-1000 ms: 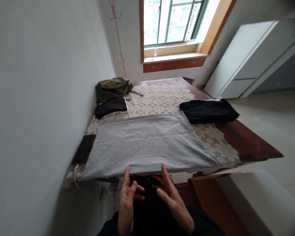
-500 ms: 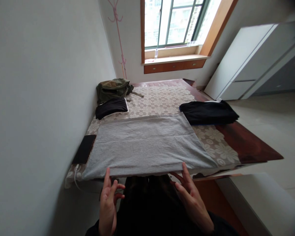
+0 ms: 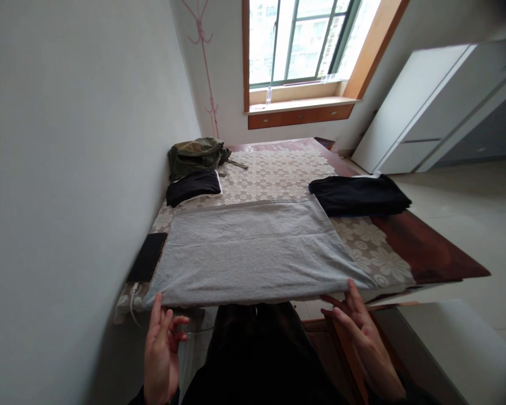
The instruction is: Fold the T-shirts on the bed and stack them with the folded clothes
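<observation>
A grey cloth [image 3: 248, 253], seemingly a folded garment, lies spread over the near part of the table, its front edge along the table's front. My left hand [image 3: 162, 346] is at the cloth's near left corner, index finger stretched out and touching the edge, the other fingers loosely bent apart. Near the right end of the same edge, my right hand [image 3: 365, 337] has its fingers extended, with the index fingertip against the cloth. Neither hand grips anything that I can see.
The table bears a patterned tablecloth [image 3: 278, 171]. A folded black garment pile [image 3: 358, 194] lies at right, a smaller dark folded cloth [image 3: 194, 187] and a green backpack [image 3: 198, 156] at back left. A black tablet-like device [image 3: 147, 257] with a white cable [image 3: 132, 304] sits by the wall.
My hands have slid apart along the cloth's front edge, the left one leftward and the right one rightward, out toward the corners. The cloth lies much as before.
</observation>
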